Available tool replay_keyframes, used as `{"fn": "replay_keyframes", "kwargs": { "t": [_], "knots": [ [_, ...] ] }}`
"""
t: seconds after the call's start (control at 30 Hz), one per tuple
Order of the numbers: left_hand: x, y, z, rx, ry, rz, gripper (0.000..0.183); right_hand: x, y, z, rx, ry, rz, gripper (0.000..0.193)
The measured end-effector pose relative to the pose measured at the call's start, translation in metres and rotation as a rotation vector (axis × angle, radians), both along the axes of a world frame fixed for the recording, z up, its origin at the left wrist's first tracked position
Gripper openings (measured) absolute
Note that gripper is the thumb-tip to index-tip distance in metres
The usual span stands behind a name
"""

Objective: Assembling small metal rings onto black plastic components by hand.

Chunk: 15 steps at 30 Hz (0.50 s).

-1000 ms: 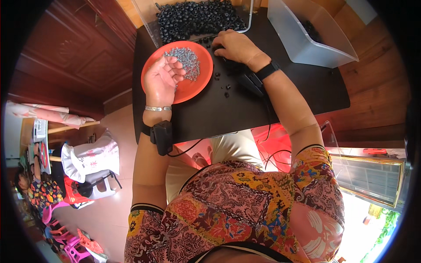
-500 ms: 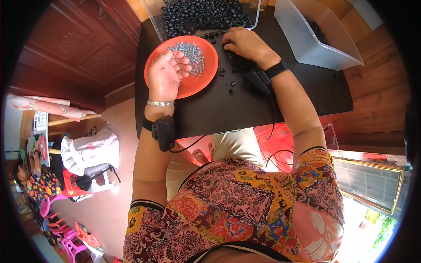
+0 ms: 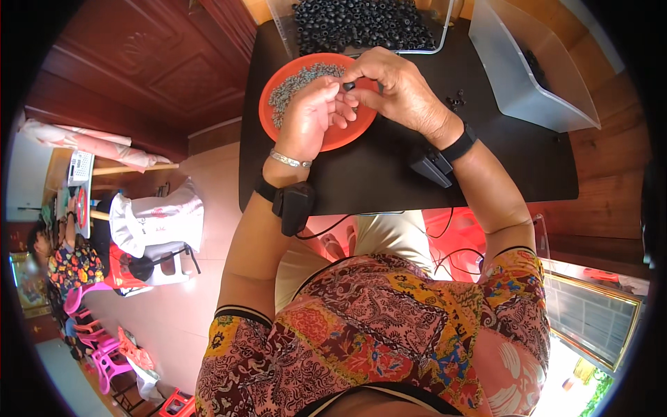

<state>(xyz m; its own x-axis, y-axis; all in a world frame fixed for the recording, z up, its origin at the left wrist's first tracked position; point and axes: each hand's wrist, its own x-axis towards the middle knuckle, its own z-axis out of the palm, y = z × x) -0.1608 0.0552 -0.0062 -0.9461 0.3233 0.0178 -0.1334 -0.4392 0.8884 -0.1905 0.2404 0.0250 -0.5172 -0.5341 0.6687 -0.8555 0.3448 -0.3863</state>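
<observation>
Over the orange-red plate (image 3: 341, 140), my two hands meet. Between the thumb and forefinger of my right hand (image 3: 408, 95) is a small black plastic piece (image 3: 349, 86). My left hand (image 3: 313, 118), palm turned up, has its fingers curled and its thumb bent in close to that piece; whatever it pinches is too small to make out. Many small silvery metal parts (image 3: 287, 92) lie in the plate, partly hidden by my left hand. Behind the plate, a clear plastic bin (image 3: 442, 42) holds a heap of black ring-like pieces (image 3: 361, 24).
A dark table (image 3: 410, 193) bears everything. A few loose black pieces (image 3: 456, 100) lie right of my right hand. A second translucent bin (image 3: 535, 105) stands at the right, with some dark pieces inside. Cables hang below my wrists. Another person (image 3: 73, 260) sits far left.
My right hand has come left from the black pieces on the table to my left hand, now pinching a black piece. The view has shifted, so the table appears further right.
</observation>
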Motion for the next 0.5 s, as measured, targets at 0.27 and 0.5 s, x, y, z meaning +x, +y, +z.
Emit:
{"fn": "replay_keyframes", "kwargs": {
  "t": [0.27, 0.5],
  "knots": [
    [0.0007, 0.0, 0.0029, -0.043, 0.041, -0.033, 0.023, 0.0011, -0.0055, -0.003, -0.035, -0.006, 0.0, 0.029],
    [0.001, -0.003, 0.0029, 0.083, 0.083, -0.05, 0.026, 0.003, -0.0074, -0.0032, -0.1, -0.061, -0.013, 0.028]
  ]
}}
